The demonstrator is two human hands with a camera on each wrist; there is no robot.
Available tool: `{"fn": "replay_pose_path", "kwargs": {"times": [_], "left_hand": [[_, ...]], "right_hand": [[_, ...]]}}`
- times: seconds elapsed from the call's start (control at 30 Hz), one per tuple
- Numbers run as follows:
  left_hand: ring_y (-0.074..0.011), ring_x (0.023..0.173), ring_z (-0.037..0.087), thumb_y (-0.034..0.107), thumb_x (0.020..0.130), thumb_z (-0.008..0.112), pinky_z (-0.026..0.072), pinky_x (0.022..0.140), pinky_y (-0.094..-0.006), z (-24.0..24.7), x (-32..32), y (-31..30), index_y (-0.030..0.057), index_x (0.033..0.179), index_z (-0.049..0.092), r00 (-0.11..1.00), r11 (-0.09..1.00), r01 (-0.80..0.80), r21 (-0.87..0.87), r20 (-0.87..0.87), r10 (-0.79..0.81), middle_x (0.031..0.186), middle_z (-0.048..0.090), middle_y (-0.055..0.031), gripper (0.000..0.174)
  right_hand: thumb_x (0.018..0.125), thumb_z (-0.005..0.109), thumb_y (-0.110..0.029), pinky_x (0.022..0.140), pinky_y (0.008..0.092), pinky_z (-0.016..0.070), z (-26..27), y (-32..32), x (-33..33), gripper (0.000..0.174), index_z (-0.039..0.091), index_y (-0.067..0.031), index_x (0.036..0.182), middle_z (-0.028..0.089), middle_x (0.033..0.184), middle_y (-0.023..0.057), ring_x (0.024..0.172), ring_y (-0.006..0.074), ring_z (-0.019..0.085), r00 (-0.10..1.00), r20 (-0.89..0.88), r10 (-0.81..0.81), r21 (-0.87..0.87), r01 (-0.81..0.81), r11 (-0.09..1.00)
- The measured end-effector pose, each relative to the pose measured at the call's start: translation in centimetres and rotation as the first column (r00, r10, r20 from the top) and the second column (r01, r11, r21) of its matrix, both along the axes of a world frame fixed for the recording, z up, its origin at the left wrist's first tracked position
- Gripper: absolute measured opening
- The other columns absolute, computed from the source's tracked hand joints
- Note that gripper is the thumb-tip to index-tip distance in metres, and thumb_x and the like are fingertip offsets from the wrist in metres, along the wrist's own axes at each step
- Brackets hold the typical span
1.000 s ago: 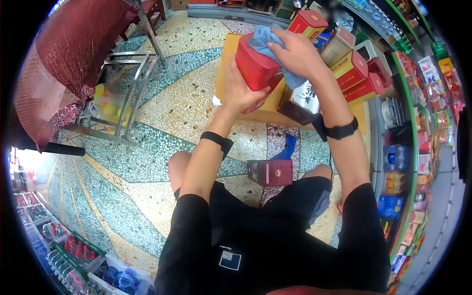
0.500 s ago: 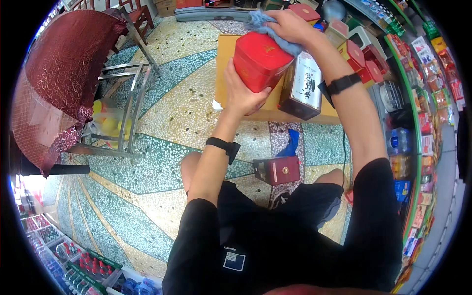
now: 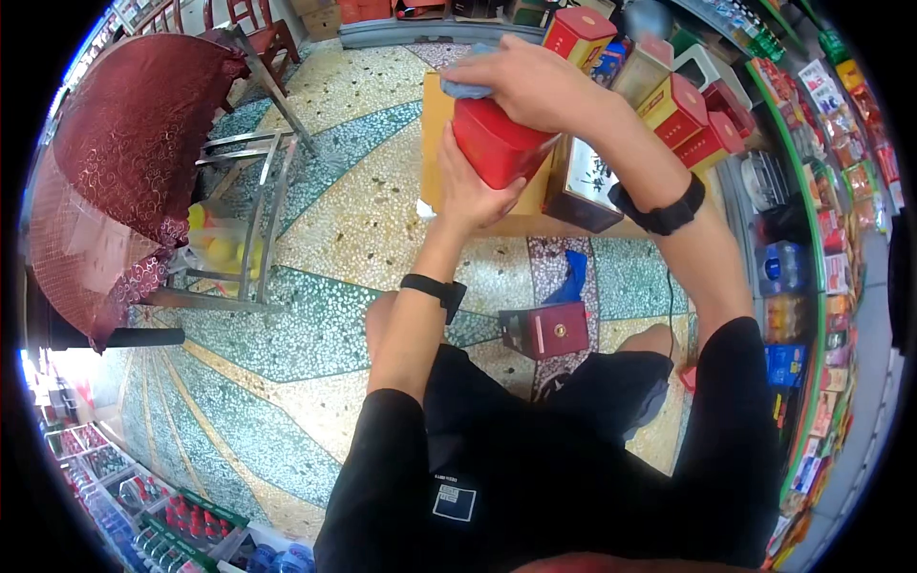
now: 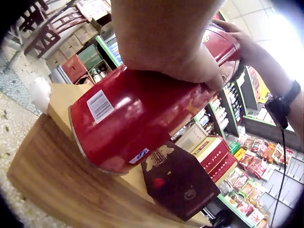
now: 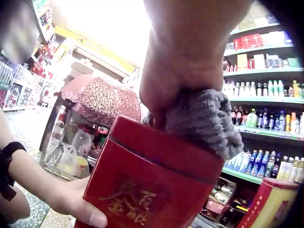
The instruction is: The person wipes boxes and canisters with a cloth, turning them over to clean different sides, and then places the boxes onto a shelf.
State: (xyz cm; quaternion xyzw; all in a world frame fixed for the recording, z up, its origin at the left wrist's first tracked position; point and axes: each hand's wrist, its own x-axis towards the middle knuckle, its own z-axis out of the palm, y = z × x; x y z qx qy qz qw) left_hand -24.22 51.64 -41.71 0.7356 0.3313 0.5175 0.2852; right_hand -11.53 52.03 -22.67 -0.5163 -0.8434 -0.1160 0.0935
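Observation:
My left hand point(image 3: 473, 198) grips a red tin point(image 3: 499, 151) from its near left side and holds it tilted over the wooden table point(image 3: 436, 143). In the left wrist view the tin's bottom end shows a white barcode label point(image 4: 100, 106). My right hand point(image 3: 540, 88) holds a blue-grey cloth point(image 3: 466, 89) against the tin's lid. Up close in the right wrist view, the fluffy cloth point(image 5: 202, 122) lies bunched under the palm, and gold characters mark the tin's side. Right of the tin stands a dark box with a white top point(image 3: 589, 181).
Several red and yellow tins point(image 3: 680, 113) crowd the table's right side. On the floor between the knees lie a maroon box point(image 3: 559, 330) and a blue cloth point(image 3: 573, 277). A metal frame point(image 3: 263, 220) under maroon fabric point(image 3: 134, 162) stands left. Packed shelves point(image 3: 821, 315) line the right.
The right hand with the cloth has swept from the tin's far right edge leftward across its lid. The left hand keeps its grip, and the tin has tipped slightly.

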Motion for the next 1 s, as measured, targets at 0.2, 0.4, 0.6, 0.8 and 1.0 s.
{"fn": "replay_pose_path", "kwargs": {"times": [0.2,0.4,0.6,0.8,1.0], "left_hand": [[-0.0468,0.127,0.041,0.035,0.056,0.091,0.0356,0.107,-0.0538,0.2,0.1,0.5,-0.0052,0.149,0.010,0.998,1.000,0.027,-0.011,0.056,-0.026,0.137,0.037,-0.0294,0.129],[-0.0467,0.126,0.042,0.038,0.055,0.091,0.0360,0.107,-0.0526,0.2,-0.2,0.4,-0.0067,0.148,0.013,0.999,0.998,-0.038,0.045,-0.002,0.038,0.136,0.038,-0.0287,0.130],[-0.0468,0.125,0.042,0.038,0.055,0.091,0.0360,0.107,-0.0519,0.5,-0.6,0.7,-0.0072,0.149,0.013,0.996,0.995,-0.031,0.090,-0.075,0.038,0.137,0.038,-0.0286,0.130],[-0.0427,0.131,0.042,0.032,0.057,0.091,0.0353,0.111,-0.0495,1.5,0.0,0.7,-0.0028,0.150,0.017,1.000,1.000,0.006,0.007,-0.012,-0.006,0.141,0.039,-0.0268,0.125],[-0.0416,0.131,0.043,0.031,0.057,0.091,0.0354,0.110,-0.0488,1.3,-0.6,1.2,-0.0020,0.150,0.018,0.993,0.994,0.104,0.025,0.055,-0.105,0.141,0.041,-0.0257,0.123]], "right_hand": [[0.083,0.054,0.000,0.089,0.0433,0.0522,2.6,-6.1,1.5,0.047,0.067,-0.0207,0.123,0.067,0.124,0.0033,0.096,0.0330,0.060,0.974,0.041,0.224,-0.051,-0.222,0.974],[0.076,0.059,0.004,0.088,0.0370,0.0526,3.7,-9.1,4.1,0.051,0.067,-0.0189,0.121,0.065,0.126,0.0000,0.094,0.0290,0.058,0.984,0.132,0.119,-0.161,-0.097,0.982],[0.079,0.060,-0.002,0.088,0.0417,0.0530,-0.2,-1.7,0.3,0.043,0.068,-0.0168,0.119,0.067,0.120,0.0057,0.102,0.0311,0.061,0.995,0.099,0.004,0.103,-0.014,0.995],[0.084,0.052,0.000,0.094,0.0384,0.0490,-1.0,2.2,6.3,0.040,0.069,-0.0119,0.119,0.067,0.122,0.0114,0.106,0.0297,0.064,0.991,-0.136,0.000,0.072,0.010,0.997],[0.082,0.057,0.002,0.093,0.0430,0.0468,-0.2,-6.4,5.4,0.051,0.063,-0.0155,0.129,0.061,0.133,0.0108,0.110,0.0333,0.061,0.999,-0.031,-0.005,0.026,0.006,1.000]]}}
